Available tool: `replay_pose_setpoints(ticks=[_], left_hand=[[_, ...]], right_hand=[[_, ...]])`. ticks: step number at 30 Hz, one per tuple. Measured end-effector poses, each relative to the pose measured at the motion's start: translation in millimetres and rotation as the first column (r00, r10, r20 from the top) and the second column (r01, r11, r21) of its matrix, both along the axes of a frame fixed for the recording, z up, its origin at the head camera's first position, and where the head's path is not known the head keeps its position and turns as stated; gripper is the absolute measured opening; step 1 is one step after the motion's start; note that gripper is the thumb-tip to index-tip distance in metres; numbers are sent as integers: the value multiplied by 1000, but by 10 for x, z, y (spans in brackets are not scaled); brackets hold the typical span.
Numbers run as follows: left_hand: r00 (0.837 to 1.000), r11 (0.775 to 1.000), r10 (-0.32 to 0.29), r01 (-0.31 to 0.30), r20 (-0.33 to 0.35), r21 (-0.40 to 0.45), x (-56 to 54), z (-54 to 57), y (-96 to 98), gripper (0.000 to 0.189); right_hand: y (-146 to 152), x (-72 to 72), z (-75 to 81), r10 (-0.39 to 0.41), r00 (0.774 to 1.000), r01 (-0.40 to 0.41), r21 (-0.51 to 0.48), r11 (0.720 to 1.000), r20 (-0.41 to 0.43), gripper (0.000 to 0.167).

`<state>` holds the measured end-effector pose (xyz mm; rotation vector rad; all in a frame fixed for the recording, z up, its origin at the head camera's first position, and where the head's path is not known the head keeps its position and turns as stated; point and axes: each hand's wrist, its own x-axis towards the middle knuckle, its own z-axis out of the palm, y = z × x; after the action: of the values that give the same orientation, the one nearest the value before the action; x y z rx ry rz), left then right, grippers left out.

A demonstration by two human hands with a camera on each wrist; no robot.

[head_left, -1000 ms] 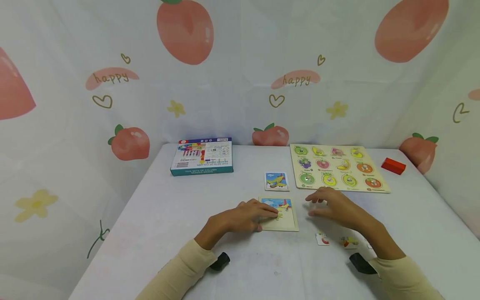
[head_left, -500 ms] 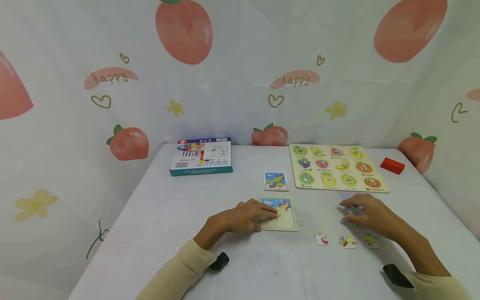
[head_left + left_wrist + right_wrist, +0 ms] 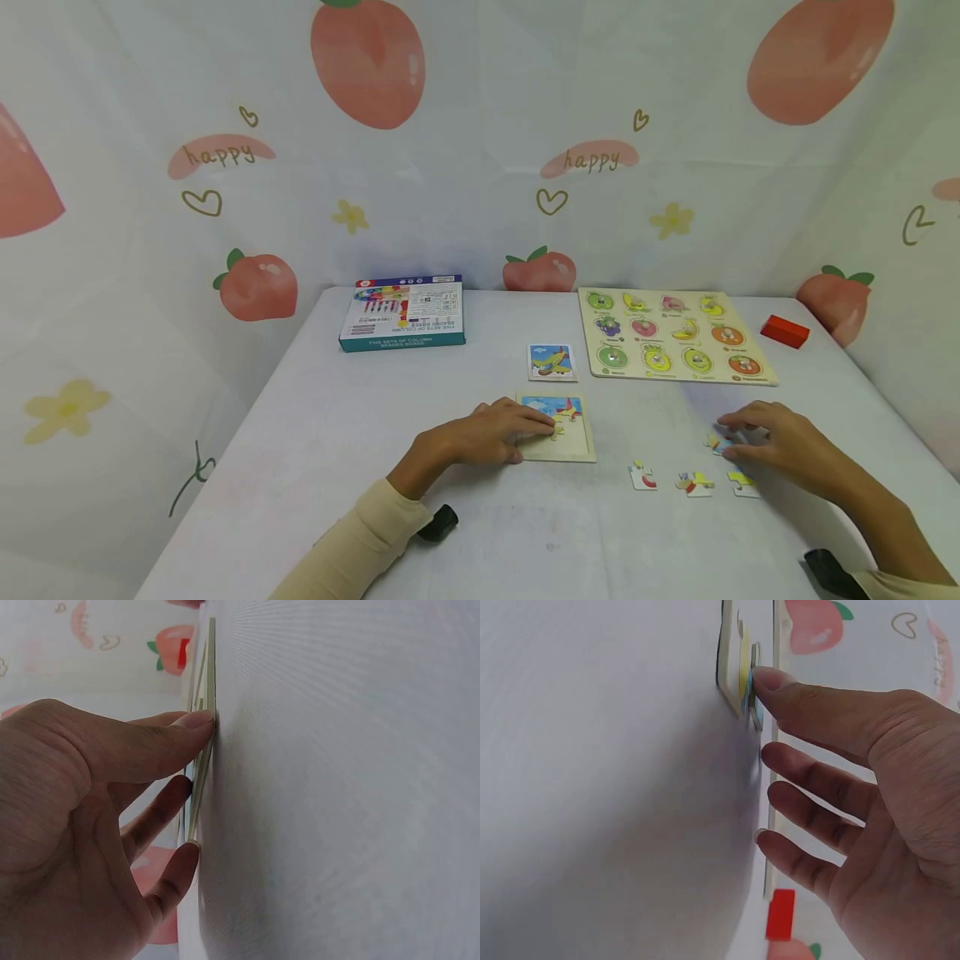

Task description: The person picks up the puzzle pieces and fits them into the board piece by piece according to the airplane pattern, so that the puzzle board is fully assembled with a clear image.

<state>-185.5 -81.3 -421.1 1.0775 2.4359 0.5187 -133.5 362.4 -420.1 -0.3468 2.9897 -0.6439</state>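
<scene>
My left hand (image 3: 483, 433) rests on the left side of a small wooden jigsaw tray (image 3: 577, 450), fingers stretched over its picture. In the left wrist view its thumb touches the tray's edge (image 3: 211, 682). The tray's top shows fitted sky and red-tailed plane pieces. My right hand (image 3: 780, 442) is at a loose jigsaw piece (image 3: 718, 442), thumb and forefinger spread on either side of it. The right wrist view shows the thumb tip at the piece (image 3: 757, 716), the other fingers apart. Nearer lie a left piece (image 3: 642, 477), a middle piece (image 3: 696, 484) and a right piece (image 3: 742, 483).
A plane picture card (image 3: 552, 362) lies behind the tray. Further back are a fruit knob-puzzle board (image 3: 678, 337), a red block (image 3: 785, 332) and a flat teal-edged box (image 3: 402, 315). A patterned cloth (image 3: 480, 167) hangs behind the white table.
My right hand has moved right, away from beside the tray, and come down to the loose piece at the far right. My left hand has stayed on the tray.
</scene>
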Motion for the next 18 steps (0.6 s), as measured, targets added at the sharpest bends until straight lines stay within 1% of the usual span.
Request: replay_pose_setpoints(ticks=[11, 18], left_hand=[[1000, 1000, -3, 3, -2, 5, -3, -12, -2, 59], [1000, 1000, 6, -6, 5, 4, 2, -13, -1, 60]], right_hand=[[86, -4, -9, -2, 999, 1, 18, 1000, 33, 29], [90, -6, -22, 3, 1000, -3, 18, 1000, 13, 25]])
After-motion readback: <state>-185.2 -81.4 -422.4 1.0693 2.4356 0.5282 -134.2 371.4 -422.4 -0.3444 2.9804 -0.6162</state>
